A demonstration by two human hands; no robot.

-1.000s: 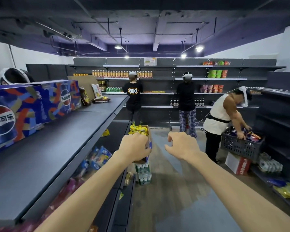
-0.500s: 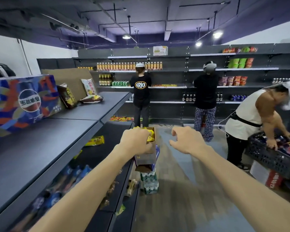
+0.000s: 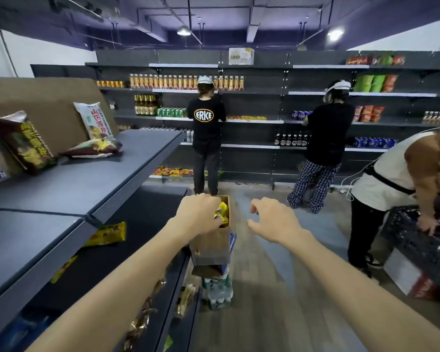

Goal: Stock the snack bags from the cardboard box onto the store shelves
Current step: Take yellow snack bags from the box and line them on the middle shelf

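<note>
A tall open cardboard box (image 3: 212,246) stands in the aisle on a pack of green bottles (image 3: 218,292). Yellow snack bags (image 3: 222,211) stick out of its top. My left hand (image 3: 198,214) reaches into the box mouth, its fingers curled on a yellow bag. My right hand (image 3: 273,219) hovers just right of the box, fingers loosely curled, holding nothing. On the dark shelves to my left, a yellow snack bag (image 3: 106,234) lies on the middle shelf (image 3: 127,250), and more bags sit on the shelves below.
On the grey top shelf (image 3: 92,179) sit a brown-yellow bag (image 3: 27,143), a white bag (image 3: 94,120) and a flat bag. Two people stand at the back shelves. A third person (image 3: 391,184) bends over a black crate (image 3: 422,242) at right. The aisle floor runs between.
The view has moved forward along the aisle and the Pepsi boxes have slid out of sight at left. My left hand stays at the box top; my right hand stays beside it.
</note>
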